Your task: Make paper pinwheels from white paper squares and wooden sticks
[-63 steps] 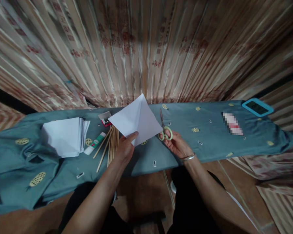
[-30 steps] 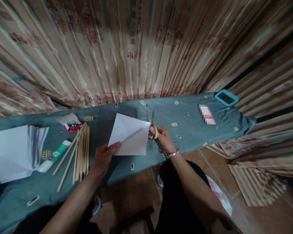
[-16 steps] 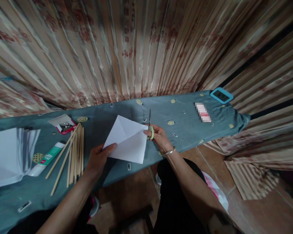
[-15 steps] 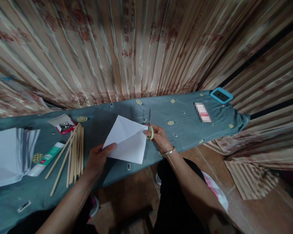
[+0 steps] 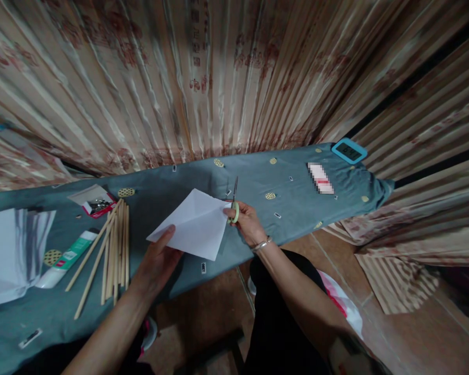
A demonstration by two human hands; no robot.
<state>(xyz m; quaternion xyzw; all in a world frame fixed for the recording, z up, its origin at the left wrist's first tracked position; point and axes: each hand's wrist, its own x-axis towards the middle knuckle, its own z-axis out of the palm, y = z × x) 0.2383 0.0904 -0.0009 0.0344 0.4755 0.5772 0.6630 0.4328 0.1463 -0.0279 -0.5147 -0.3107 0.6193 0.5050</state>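
A white sheet of paper (image 5: 197, 224) with crease lines is held up over the table between my hands. My left hand (image 5: 162, 263) grips its left corner, thumb on top and fingers underneath. In my right hand (image 5: 248, 221) is a pair of scissors (image 5: 235, 208) with light green handles, blades pointing away from me. The right fingertips lie at the paper's right corner and seem to touch it. Whether the scissor blades are parted is too small to tell.
Wooden sticks (image 5: 117, 250), a green-and-white glue tube (image 5: 68, 258), an open box of small metal pieces (image 5: 97, 204) and a stack of white paper (image 5: 3, 255) lie left on the cloth-covered table (image 5: 254, 179). A blue-framed digital clock (image 5: 349, 151) is far right. Curtains hang behind.
The paper has turned and tilted, its left corner now reaching further left. My left thumb has slid along its edge. The scissors stay in my right hand, leaning slightly more.
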